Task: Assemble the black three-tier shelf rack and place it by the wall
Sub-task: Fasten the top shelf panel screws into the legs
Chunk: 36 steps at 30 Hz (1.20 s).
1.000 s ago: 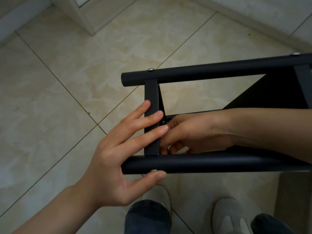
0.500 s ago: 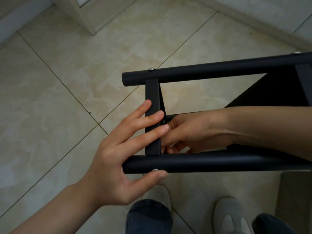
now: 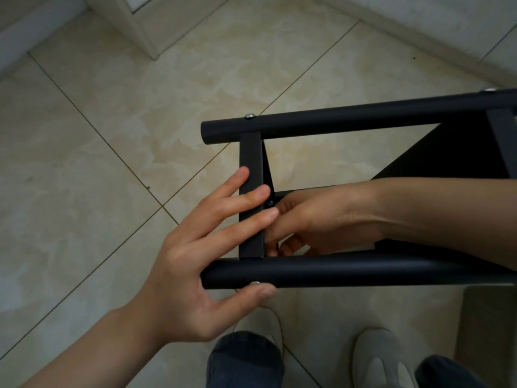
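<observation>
Black rack (image 3: 349, 271), left hand (image 3: 190, 264) apparently flat

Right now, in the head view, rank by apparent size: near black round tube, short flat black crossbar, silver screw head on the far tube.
near black round tube
short flat black crossbar
silver screw head, clearly smallest

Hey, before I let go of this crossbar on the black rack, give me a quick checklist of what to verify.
1. left hand steadies crossbar: ok, straight fingers across it, thumb at near tube.
2. small screw beside crossbar tight: cannot tell.
3. right hand grip on a fastener: cannot tell, fingertips hidden behind crossbar.
4. far screw head in far tube: ok, present.
5. near screw head: ok, present.
6. rack upright by the wall: not ok, tubes run sideways above the floor.
</observation>
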Each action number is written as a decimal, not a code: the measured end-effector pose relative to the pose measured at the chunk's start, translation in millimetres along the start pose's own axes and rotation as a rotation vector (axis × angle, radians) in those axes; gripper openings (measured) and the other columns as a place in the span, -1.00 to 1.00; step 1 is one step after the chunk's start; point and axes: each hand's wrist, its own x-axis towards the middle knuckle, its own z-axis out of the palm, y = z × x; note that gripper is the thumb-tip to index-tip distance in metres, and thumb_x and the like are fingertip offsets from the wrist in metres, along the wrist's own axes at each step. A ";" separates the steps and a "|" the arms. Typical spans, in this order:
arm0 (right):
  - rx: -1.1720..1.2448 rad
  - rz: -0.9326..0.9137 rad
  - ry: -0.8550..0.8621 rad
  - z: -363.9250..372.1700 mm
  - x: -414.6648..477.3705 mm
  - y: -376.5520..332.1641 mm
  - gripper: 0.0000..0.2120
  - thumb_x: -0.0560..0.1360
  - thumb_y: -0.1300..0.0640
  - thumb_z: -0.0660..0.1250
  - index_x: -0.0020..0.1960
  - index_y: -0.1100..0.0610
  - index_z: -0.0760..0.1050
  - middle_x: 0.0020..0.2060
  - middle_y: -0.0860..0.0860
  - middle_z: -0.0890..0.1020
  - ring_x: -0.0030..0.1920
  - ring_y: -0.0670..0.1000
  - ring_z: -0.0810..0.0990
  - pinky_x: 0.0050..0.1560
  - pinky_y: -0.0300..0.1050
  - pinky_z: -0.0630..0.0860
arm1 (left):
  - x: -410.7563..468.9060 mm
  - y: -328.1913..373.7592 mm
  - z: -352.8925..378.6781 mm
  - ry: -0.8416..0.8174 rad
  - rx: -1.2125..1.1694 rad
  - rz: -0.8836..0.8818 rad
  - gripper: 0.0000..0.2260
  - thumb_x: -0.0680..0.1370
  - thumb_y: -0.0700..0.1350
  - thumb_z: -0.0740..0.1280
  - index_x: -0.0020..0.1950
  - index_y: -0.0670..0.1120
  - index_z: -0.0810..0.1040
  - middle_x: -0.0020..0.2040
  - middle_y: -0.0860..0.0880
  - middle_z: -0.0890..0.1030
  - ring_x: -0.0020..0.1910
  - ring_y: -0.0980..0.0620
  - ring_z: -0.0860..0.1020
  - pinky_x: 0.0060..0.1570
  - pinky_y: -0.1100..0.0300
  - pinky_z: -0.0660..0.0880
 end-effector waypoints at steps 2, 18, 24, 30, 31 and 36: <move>0.008 0.010 -0.009 -1.6 -1.3 -1.9 -0.86 0.56 0.13 0.29 -0.08 0.10 0.62 -0.24 -0.01 0.60 -0.21 -0.04 0.49 -0.01 -0.06 0.43 | -0.1 0.3 -0.6 -0.002 -0.001 -0.001 -0.49 0.59 0.09 0.35 0.38 -0.25 0.46 0.46 -0.16 0.43 0.58 -0.22 0.25 0.50 -0.10 0.29; 0.027 0.002 -0.049 -2.6 -3.0 -1.2 -0.83 0.58 0.13 0.30 -0.11 0.04 0.65 -0.17 0.00 0.61 -0.14 -0.03 0.52 0.09 0.01 0.43 | -0.8 -0.9 -0.2 0.005 -0.010 0.003 -0.51 0.58 0.09 0.36 0.39 -0.20 0.48 0.46 -0.14 0.44 0.58 -0.22 0.25 0.50 -0.09 0.30; 0.039 -0.017 -0.047 -2.7 -3.8 -1.2 -0.82 0.58 0.15 0.30 -0.12 0.03 0.65 -0.15 -0.01 0.63 -0.08 0.01 0.52 0.14 0.05 0.42 | -1.2 -1.9 0.1 0.008 -0.014 0.005 -0.47 0.59 0.10 0.35 0.45 -0.17 0.40 0.48 -0.11 0.44 0.58 -0.21 0.24 0.49 -0.09 0.30; 0.034 0.044 -0.030 -2.2 -0.7 1.5 -0.82 0.60 0.03 0.30 0.04 0.09 0.62 -0.19 -0.03 0.63 -0.15 -0.08 0.60 -0.04 -0.18 0.55 | -0.3 -0.7 0.4 0.000 -0.007 0.001 -0.52 0.58 0.08 0.36 0.37 -0.20 0.47 0.46 -0.15 0.43 0.58 -0.21 0.25 0.50 -0.08 0.29; 0.037 0.047 -0.022 -1.4 0.0 2.2 -0.80 0.60 0.02 0.29 0.07 0.11 0.62 -0.19 -0.03 0.64 -0.16 -0.09 0.61 -0.09 -0.22 0.57 | -0.3 -0.4 0.3 -0.002 -0.004 -0.001 -0.51 0.58 0.08 0.36 0.37 -0.21 0.47 0.46 -0.15 0.43 0.58 -0.21 0.25 0.50 -0.08 0.29; 0.047 0.083 -0.029 -2.1 1.5 1.3 -0.70 0.60 -0.10 0.21 0.06 0.09 0.59 -0.18 -0.03 0.62 -0.15 -0.07 0.57 -0.03 -0.15 0.51 | 0.0 0.5 0.1 0.002 -0.003 0.001 -0.52 0.58 0.09 0.35 0.37 -0.21 0.47 0.46 -0.15 0.43 0.58 -0.21 0.26 0.49 -0.08 0.29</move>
